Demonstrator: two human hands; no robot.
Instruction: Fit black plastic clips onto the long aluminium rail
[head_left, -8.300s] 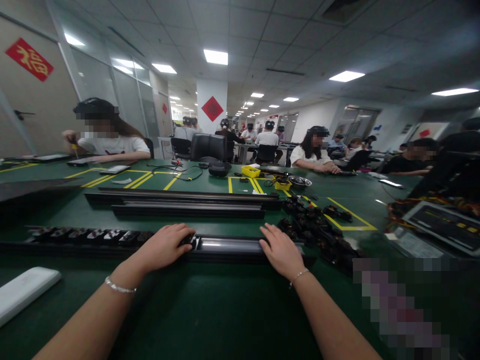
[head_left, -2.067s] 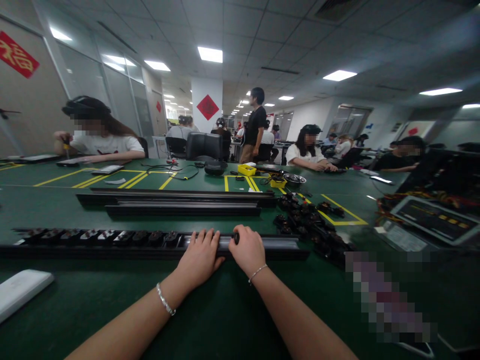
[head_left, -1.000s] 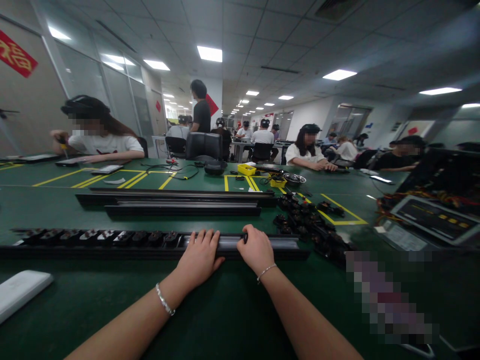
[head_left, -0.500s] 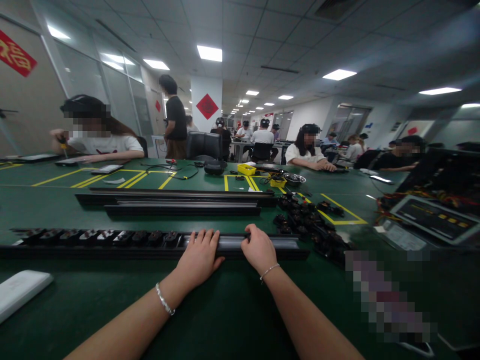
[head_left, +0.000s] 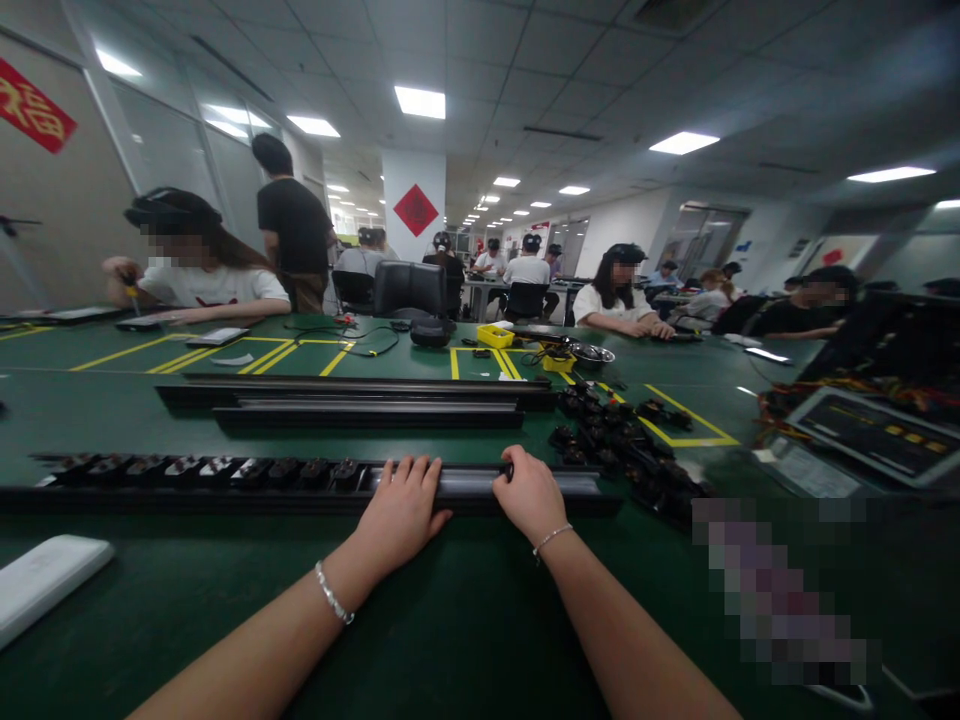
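Note:
A long black metal channel (head_left: 315,503) lies across the green table in front of me. Its left part holds a row of black socket modules (head_left: 282,473) with metal contacts; the right part shows bare silvery inside. My left hand (head_left: 401,510) rests on the channel just right of the last module, fingers laid across it and thumb apart. Farther right, my right hand (head_left: 531,490) is closed over the channel, thumb and forefinger pinching a small black part (head_left: 509,470). Most of that part is hidden by the fingers, so its kind cannot be made out.
Behind lie more black channels (head_left: 367,415). A heap of black modules (head_left: 611,435) sits to the right, near yellow bins (head_left: 495,336) and a metal bowl (head_left: 592,355). A white box-like object (head_left: 52,585) is at left, a computer unit (head_left: 874,425) at right. Co-workers sit across the table.
My right hand has shifted slightly right along the channel, still pinching the black part. My left hand has stayed in place. A standing person in the background has moved left.

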